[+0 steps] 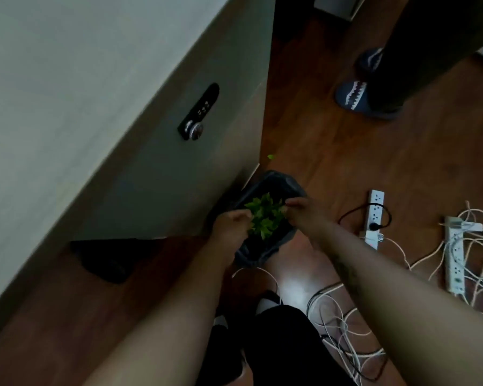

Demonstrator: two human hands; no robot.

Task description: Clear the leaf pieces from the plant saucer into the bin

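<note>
A dark bin [273, 181] lined with a grey bag stands on the wooden floor beside a door. Both hands reach over its opening. Green leaf pieces [265, 215] bunch between my left hand [232, 224] and my right hand [304, 210], over the bin's mouth. The fingers of both hands touch the leaves, and the picture is too dim and blurred to show a firm hold. One small leaf piece [271, 156] lies on the floor just beyond the bin. The plant saucer is not in view.
A grey door [151, 151] with a keypad lock [200, 112] fills the left. Power strips [374, 215] and tangled white cables [471, 246] lie on the floor at right. Another person's slippered feet [354, 96] stand at the far right.
</note>
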